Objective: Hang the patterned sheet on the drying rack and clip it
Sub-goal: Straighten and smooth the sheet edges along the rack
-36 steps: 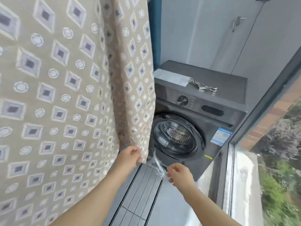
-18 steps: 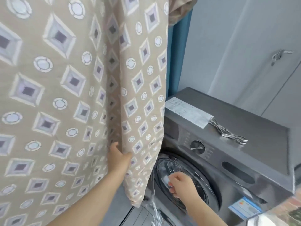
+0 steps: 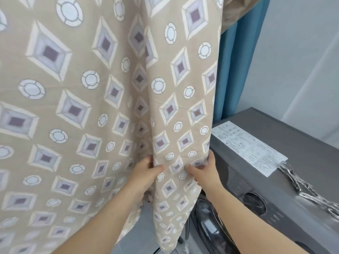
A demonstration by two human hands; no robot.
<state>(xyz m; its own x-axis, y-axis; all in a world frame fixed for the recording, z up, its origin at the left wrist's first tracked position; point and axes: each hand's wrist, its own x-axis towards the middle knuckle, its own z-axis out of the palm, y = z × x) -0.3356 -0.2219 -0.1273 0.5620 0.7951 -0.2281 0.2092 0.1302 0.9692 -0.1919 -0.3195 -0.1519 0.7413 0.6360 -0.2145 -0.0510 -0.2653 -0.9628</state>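
The sheet [image 3: 73, 107] hangs on the left. The washing machine [image 3: 302, 140] stands to its right, partly behind it. A paper [image 3: 247, 145] lies on top of the machine, and clips [image 3: 300, 187] lie just right of it. A curtain [image 3: 236, 70] hangs behind the sheet.

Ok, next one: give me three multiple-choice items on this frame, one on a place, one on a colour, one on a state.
1. Where do the shiny metal clips lie?
A. on the dark grey washing machine
B. on the floor
C. in a basket

2. What colour is the curtain behind the beige diamond-patterned sheet?
A. red
B. white
C. blue

3. What are the left hand and the right hand doing?
A. hanging idle
B. gripping the sheet
C. holding clips

Answers:
1 A: the clips rest on its top, beside the white sticker.
2 C: a blue fold shows past the sheet's edge.
3 B: thumbs and fingers pinch the fabric.
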